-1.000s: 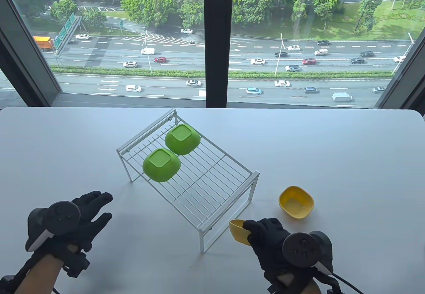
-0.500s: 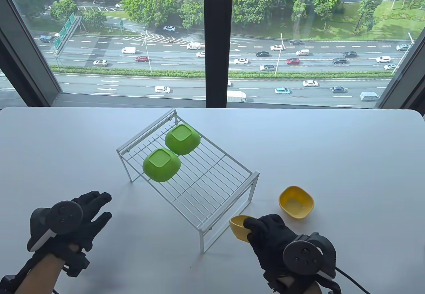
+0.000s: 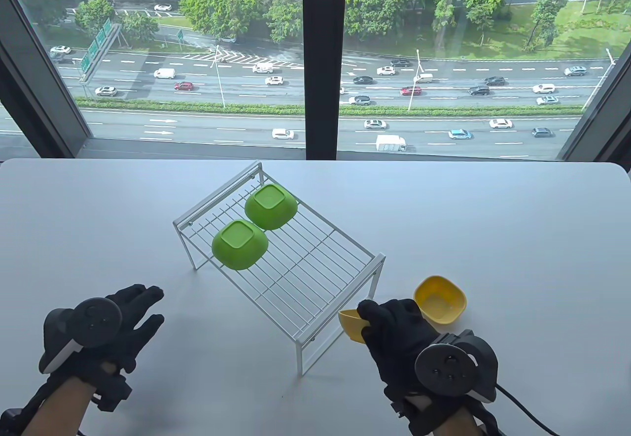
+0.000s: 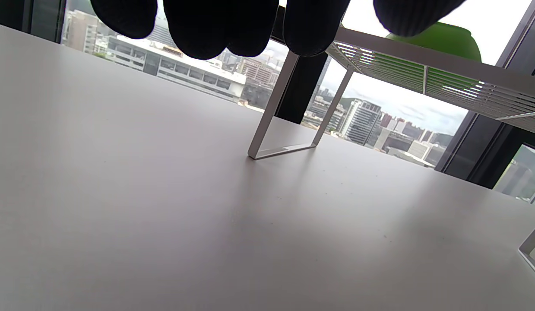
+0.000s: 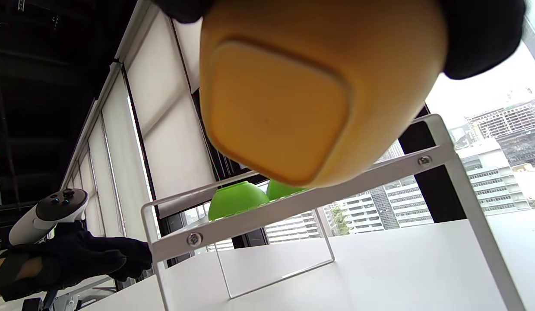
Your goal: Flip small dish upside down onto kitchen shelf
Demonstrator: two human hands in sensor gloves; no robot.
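Currently, a small yellow dish (image 3: 351,324) is gripped in the right hand (image 3: 399,340), raised off the white table (image 3: 493,219) with its open side turned toward the shelf; in the right wrist view its flat square base (image 5: 276,108) is seen from below, with gloved fingers (image 5: 483,34) wrapped over its rim. Just beyond the grip, the near corner of the white wire kitchen shelf (image 3: 315,278) is found, close to the held dish but not touching it. Immediately to the right of the grip, a second yellow dish (image 3: 440,300) is set upright on the table. Farther away, at the far end of the shelf, two green dishes (image 3: 240,244) (image 3: 271,206) are placed upside down, side by side. Well to the left of the grip, the left hand (image 3: 113,322) is held over the table with its fingers (image 3: 143,295) spread and nothing grasped.
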